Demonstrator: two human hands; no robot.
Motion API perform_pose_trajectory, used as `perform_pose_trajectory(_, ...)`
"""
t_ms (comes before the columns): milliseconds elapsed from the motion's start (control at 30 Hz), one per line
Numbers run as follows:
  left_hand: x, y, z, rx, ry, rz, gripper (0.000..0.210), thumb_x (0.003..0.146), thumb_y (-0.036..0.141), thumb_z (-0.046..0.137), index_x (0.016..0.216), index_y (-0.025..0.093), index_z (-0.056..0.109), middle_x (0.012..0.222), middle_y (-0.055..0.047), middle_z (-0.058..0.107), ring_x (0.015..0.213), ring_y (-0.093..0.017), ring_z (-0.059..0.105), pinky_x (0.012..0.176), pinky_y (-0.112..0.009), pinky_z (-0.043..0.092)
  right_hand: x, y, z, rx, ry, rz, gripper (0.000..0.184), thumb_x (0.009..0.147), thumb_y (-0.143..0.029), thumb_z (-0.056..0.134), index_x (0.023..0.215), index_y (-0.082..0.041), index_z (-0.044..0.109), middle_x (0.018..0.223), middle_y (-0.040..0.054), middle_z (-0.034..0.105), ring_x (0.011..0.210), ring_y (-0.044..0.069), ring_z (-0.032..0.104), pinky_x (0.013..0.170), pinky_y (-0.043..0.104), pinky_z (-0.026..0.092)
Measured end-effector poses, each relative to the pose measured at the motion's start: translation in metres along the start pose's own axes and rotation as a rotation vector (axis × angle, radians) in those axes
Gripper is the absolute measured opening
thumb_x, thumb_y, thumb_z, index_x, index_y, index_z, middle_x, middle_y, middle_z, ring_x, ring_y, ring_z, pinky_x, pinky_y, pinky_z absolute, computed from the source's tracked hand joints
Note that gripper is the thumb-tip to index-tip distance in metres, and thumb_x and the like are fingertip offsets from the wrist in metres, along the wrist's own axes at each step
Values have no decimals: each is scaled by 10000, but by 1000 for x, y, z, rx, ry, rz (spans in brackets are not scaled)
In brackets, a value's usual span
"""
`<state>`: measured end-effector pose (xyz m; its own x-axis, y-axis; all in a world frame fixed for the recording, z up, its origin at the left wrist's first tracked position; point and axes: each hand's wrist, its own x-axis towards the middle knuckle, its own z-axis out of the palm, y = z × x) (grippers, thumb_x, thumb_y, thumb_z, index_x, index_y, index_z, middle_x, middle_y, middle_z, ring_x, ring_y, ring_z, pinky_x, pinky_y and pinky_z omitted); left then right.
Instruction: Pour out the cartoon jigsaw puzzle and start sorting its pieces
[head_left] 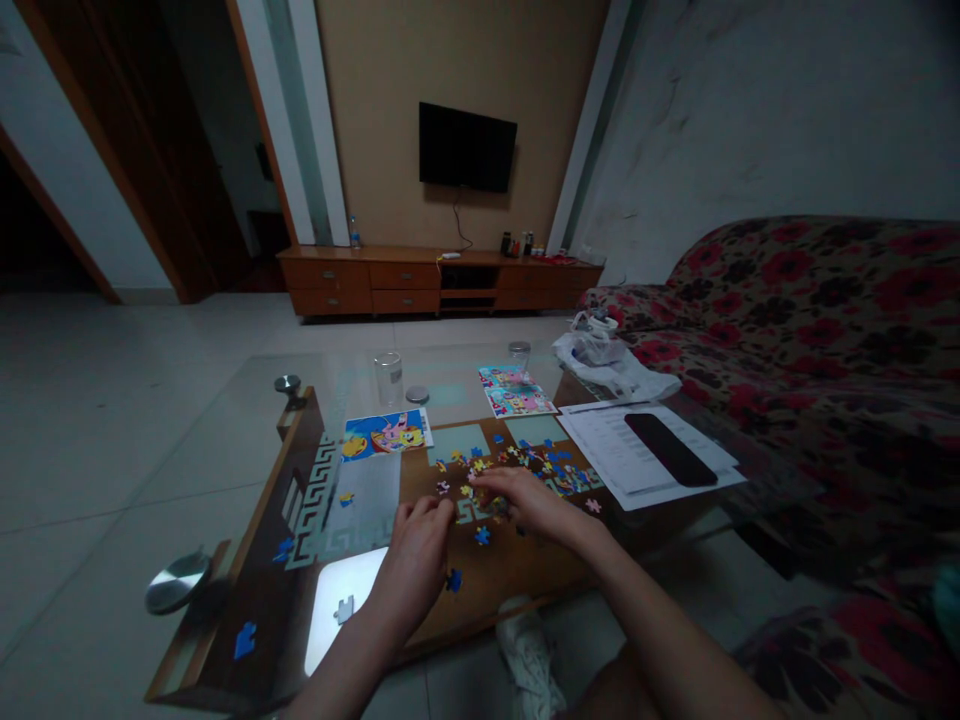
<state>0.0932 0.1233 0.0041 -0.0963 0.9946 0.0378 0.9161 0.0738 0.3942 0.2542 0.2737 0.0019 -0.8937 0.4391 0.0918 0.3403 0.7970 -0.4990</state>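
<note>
Many small jigsaw puzzle pieces (482, 537) lie loose on the glass coffee table (247, 440), most of them in a heap at the middle right. My right hand (525, 500) reaches over the near left edge of that heap, fingers stretched out with the tips among the pieces. Left of it, my left hand (424, 545) is low over the table with its fingers curled in; what they hold, if anything, is hidden. Beside this hand lies a dark blue puzzle piece (454, 580). A cartoon picture card (386, 433) lies beyond my hands.
Two more picture cards (523, 401) overlap farther back, near a glass jar (388, 378) and a metal lid (417, 395). At right, a black phone (670, 450) rests on white papers (600, 455), with a plastic bag (615, 370) behind. A flowered sofa (817, 320) stands alongside.
</note>
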Motion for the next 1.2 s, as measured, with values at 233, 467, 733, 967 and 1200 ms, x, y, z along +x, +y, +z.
perform_pose_trajectory(233,7,-3,9,24,-54,-21,401,735,-46,363,1016,177,540,1101,-84,631,1109,-228,495,892,-338,318,-3,1,-3,2,46,43,673,670,89,429,1237,-231,603,1185,56,666,1115,188,579,991,339,422)
perform_pose_trajectory(467,10,-1,18,3,-9,10,404,742,-44,364,1055,171,504,1195,-84,613,1202,-228,440,936,-360,308,-6,-4,-9,22,-51,98,710,651,71,490,1277,-253,578,1209,54,651,1095,194,588,971,327,432)
perform_pose_trajectory(733,2,27,16,-38,-59,50,418,694,-50,349,1000,180,516,1115,-83,618,1169,-236,438,929,-361,317,-44,3,-25,-20,213,442,669,688,54,378,1293,-159,568,1073,109,697,1000,203,632,889,308,465)
perform_pose_trajectory(967,-11,43,14,-50,-119,60,436,680,-44,328,991,160,556,1095,-95,623,1129,-251,452,924,-381,323,-97,-21,-10,74,293,440,328,813,-102,401,975,-175,677,1002,90,720,964,226,662,895,360,484)
perform_pose_trajectory(1200,-15,48,21,-24,-169,76,477,698,-40,313,1053,150,570,1110,-94,608,1105,-248,464,916,-384,333,-124,-35,16,117,187,368,363,753,-49,419,991,-181,659,1201,106,658,1095,219,622,957,350,466)
